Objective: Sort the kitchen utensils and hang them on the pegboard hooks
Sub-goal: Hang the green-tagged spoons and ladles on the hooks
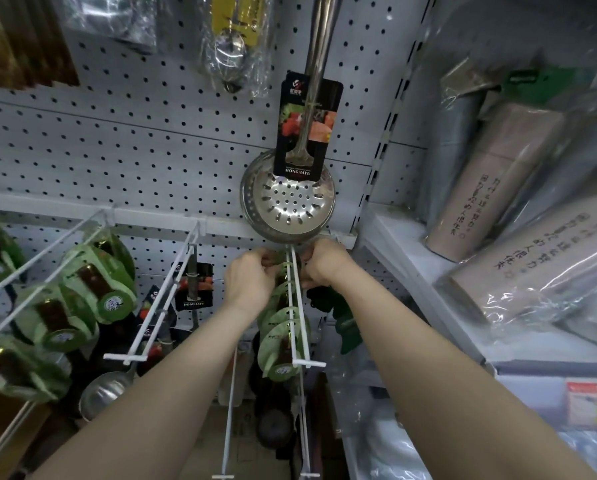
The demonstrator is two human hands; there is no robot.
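Observation:
A white double-wire hook sticks out from the grey pegboard and carries a row of utensils with green round card labels. My left hand and my right hand meet at the back of this hook, one on each side. Both have fingers curled around the rearmost green-labelled utensil near the board. What the fingertips do is partly hidden. Just above the hands hangs a steel slotted skimmer with a black label card.
Left hooks hold more green-labelled utensils and a steel ladle. A wrapped spoon hangs higher up. Plastic-wrapped boxes fill the shelf on the right. Another white hook runs below between my forearms.

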